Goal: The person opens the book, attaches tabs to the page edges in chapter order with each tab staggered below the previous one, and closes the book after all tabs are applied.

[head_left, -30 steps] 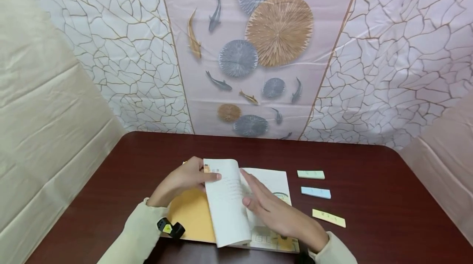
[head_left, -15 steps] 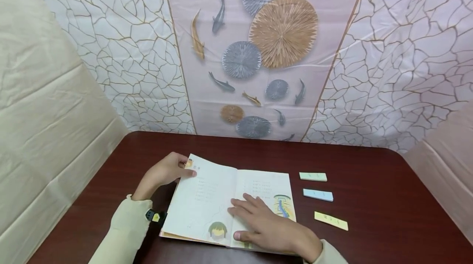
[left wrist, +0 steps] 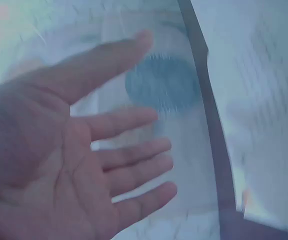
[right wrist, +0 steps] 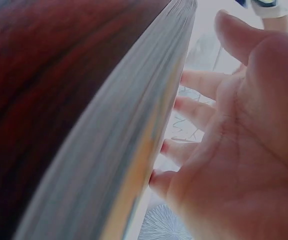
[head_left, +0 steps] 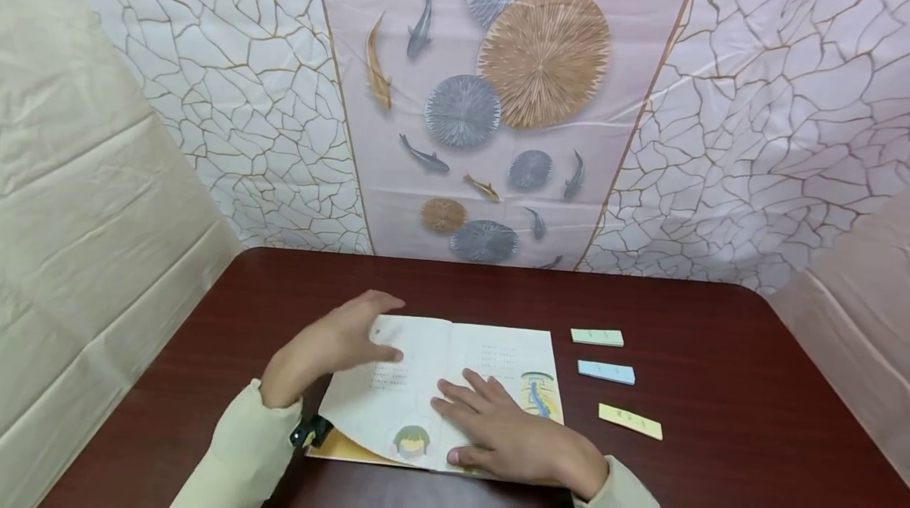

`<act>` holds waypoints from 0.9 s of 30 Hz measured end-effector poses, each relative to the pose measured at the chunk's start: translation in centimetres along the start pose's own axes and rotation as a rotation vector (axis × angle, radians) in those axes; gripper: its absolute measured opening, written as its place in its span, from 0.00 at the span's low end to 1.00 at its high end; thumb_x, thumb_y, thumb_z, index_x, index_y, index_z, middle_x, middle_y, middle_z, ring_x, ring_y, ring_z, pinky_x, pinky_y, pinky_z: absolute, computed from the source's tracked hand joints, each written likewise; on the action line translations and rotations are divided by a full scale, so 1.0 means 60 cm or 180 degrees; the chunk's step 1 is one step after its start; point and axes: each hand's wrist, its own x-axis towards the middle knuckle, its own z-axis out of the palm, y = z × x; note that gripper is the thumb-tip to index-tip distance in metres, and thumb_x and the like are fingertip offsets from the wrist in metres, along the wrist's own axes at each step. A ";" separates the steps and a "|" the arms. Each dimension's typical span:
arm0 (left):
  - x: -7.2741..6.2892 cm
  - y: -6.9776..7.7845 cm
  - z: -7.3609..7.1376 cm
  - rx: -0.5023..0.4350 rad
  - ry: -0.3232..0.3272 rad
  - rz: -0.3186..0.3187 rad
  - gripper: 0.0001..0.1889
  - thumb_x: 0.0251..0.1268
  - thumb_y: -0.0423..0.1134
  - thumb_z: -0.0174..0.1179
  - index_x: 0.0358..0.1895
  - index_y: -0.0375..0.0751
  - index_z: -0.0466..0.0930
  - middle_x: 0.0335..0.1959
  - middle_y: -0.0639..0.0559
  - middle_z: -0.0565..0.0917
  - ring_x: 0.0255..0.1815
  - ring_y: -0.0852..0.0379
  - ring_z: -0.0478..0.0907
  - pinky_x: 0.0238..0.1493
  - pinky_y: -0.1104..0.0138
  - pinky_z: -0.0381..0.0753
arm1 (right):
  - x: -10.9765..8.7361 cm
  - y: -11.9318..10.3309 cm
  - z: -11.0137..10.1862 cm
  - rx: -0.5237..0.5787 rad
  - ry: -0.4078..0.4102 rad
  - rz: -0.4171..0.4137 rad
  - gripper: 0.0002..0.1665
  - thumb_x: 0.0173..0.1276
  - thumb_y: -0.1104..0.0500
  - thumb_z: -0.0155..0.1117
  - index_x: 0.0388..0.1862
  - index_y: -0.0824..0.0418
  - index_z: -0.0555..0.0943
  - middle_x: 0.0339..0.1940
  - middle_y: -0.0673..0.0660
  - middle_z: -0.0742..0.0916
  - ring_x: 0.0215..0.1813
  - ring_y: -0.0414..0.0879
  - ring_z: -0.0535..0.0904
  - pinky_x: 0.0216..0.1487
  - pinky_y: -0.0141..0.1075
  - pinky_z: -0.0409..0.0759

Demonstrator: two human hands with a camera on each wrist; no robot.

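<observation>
An open book (head_left: 405,397) lies on the dark red table, with printed lines and small coloured drawings on its white pages. My left hand (head_left: 330,346) is above the upper left of the left page, thumb and fingers spread with nothing between them; the left wrist view shows its palm (left wrist: 79,165) with the fingers extended, slightly blurred. The left page's lower outer corner curves up, and yellow shows beneath it. My right hand (head_left: 508,429) rests on the right page near the spine, fingers spread. In the right wrist view its fingertips touch the page beside the thick page edges (right wrist: 119,130).
Right of the book lie three paper strips in a column: a green strip (head_left: 597,337), a blue strip (head_left: 606,371) and a yellow strip (head_left: 629,421). Patterned cloth (head_left: 469,200) hangs behind the table (head_left: 711,381). A black wrist device (head_left: 310,432) sits by the left sleeve.
The left hand turned a bundle of pages over to the left, then let go and moved slightly right. The right hand went from raised beside the pages to lying flat on the right page.
</observation>
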 end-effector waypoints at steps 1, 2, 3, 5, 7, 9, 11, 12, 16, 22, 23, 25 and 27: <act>-0.007 0.011 0.004 0.0016 -0.0111 0.0133 0.41 0.61 0.44 0.79 0.75 0.35 0.71 0.76 0.35 0.71 0.76 0.37 0.69 0.75 0.43 0.68 | 0.000 0.000 0.000 -0.0035 -0.0009 -0.0025 0.40 0.82 0.38 0.54 0.87 0.49 0.61 0.88 0.51 0.59 0.88 0.61 0.44 0.83 0.64 0.48; -0.014 0.021 0.010 0.0040 -0.0245 0.0221 0.42 0.60 0.46 0.79 0.76 0.36 0.71 0.77 0.35 0.70 0.78 0.37 0.67 0.77 0.43 0.66 | 0.000 0.001 0.000 -0.0061 -0.0025 -0.0049 0.41 0.83 0.39 0.54 0.87 0.50 0.60 0.88 0.52 0.59 0.88 0.61 0.44 0.83 0.64 0.48; -0.021 0.031 0.018 0.0049 -0.0379 0.0280 0.44 0.59 0.47 0.79 0.77 0.37 0.70 0.79 0.35 0.68 0.79 0.37 0.65 0.78 0.43 0.65 | -0.001 0.001 0.000 -0.0090 -0.0039 -0.0074 0.41 0.83 0.39 0.54 0.87 0.50 0.60 0.89 0.53 0.58 0.88 0.62 0.44 0.82 0.64 0.49; -0.033 0.045 0.036 0.0106 -0.0595 0.0346 0.47 0.58 0.50 0.80 0.78 0.39 0.68 0.81 0.36 0.64 0.82 0.38 0.61 0.78 0.43 0.64 | -0.001 0.002 0.000 -0.0144 -0.0065 -0.0123 0.41 0.83 0.39 0.54 0.87 0.51 0.59 0.89 0.53 0.58 0.88 0.63 0.44 0.82 0.65 0.49; -0.039 0.054 0.056 0.0181 -0.0719 0.0380 0.51 0.57 0.54 0.80 0.81 0.42 0.65 0.84 0.37 0.59 0.85 0.39 0.55 0.79 0.43 0.63 | -0.002 0.003 -0.001 -0.0172 -0.0103 -0.0132 0.41 0.83 0.40 0.53 0.88 0.50 0.58 0.89 0.53 0.57 0.88 0.63 0.43 0.82 0.65 0.49; -0.037 0.057 0.075 0.0200 -0.0712 0.0414 0.54 0.55 0.58 0.80 0.83 0.42 0.62 0.86 0.38 0.55 0.86 0.39 0.51 0.79 0.42 0.63 | -0.003 0.004 -0.002 -0.0198 -0.0123 -0.0109 0.40 0.84 0.40 0.53 0.88 0.48 0.57 0.89 0.52 0.56 0.88 0.62 0.43 0.82 0.65 0.49; -0.033 0.056 0.091 0.0214 -0.0674 0.0436 0.57 0.54 0.60 0.79 0.83 0.41 0.60 0.86 0.38 0.54 0.87 0.39 0.49 0.79 0.41 0.62 | -0.004 0.004 -0.003 -0.0178 -0.0137 -0.0086 0.40 0.84 0.41 0.53 0.88 0.48 0.57 0.89 0.51 0.56 0.88 0.61 0.42 0.82 0.65 0.48; -0.031 0.055 0.096 0.0208 -0.0673 0.0433 0.58 0.54 0.61 0.80 0.83 0.40 0.60 0.86 0.38 0.53 0.87 0.39 0.49 0.79 0.41 0.62 | -0.005 0.004 -0.002 -0.0181 -0.0133 -0.0085 0.40 0.84 0.41 0.53 0.88 0.48 0.57 0.89 0.51 0.56 0.88 0.61 0.42 0.82 0.65 0.48; -0.027 0.046 0.108 0.0173 -0.0761 0.0341 0.59 0.53 0.60 0.80 0.84 0.39 0.59 0.86 0.38 0.52 0.87 0.39 0.48 0.78 0.41 0.62 | 0.000 0.003 0.000 -0.0175 -0.0156 -0.0086 0.40 0.84 0.41 0.53 0.88 0.49 0.57 0.89 0.51 0.56 0.88 0.61 0.42 0.82 0.65 0.48; -0.018 0.044 0.114 0.0208 -0.0988 0.0406 0.58 0.60 0.61 0.75 0.86 0.38 0.52 0.87 0.36 0.46 0.88 0.37 0.42 0.81 0.40 0.55 | -0.004 0.007 -0.005 -0.0065 -0.0138 -0.0060 0.40 0.84 0.41 0.53 0.88 0.49 0.58 0.89 0.50 0.56 0.89 0.60 0.42 0.82 0.65 0.47; -0.016 0.038 0.117 0.0259 -0.1039 0.0468 0.59 0.62 0.62 0.73 0.86 0.38 0.49 0.87 0.35 0.44 0.88 0.36 0.40 0.81 0.40 0.53 | -0.005 0.009 -0.007 0.0025 -0.0121 -0.0049 0.39 0.84 0.41 0.53 0.87 0.49 0.58 0.89 0.50 0.56 0.89 0.60 0.43 0.83 0.64 0.47; -0.014 0.033 0.119 0.0332 -0.1135 0.0524 0.59 0.64 0.64 0.69 0.87 0.38 0.45 0.87 0.35 0.41 0.88 0.37 0.37 0.83 0.41 0.49 | -0.008 0.016 -0.013 0.0192 -0.0014 -0.0011 0.38 0.84 0.41 0.54 0.87 0.51 0.61 0.89 0.53 0.58 0.88 0.59 0.46 0.82 0.63 0.51; -0.013 0.027 0.121 0.0350 -0.1213 0.0551 0.60 0.65 0.67 0.66 0.87 0.38 0.41 0.87 0.35 0.38 0.88 0.37 0.34 0.83 0.41 0.47 | -0.010 0.026 -0.025 0.0382 0.0156 0.0094 0.38 0.83 0.43 0.56 0.85 0.55 0.64 0.88 0.58 0.60 0.87 0.61 0.51 0.81 0.64 0.55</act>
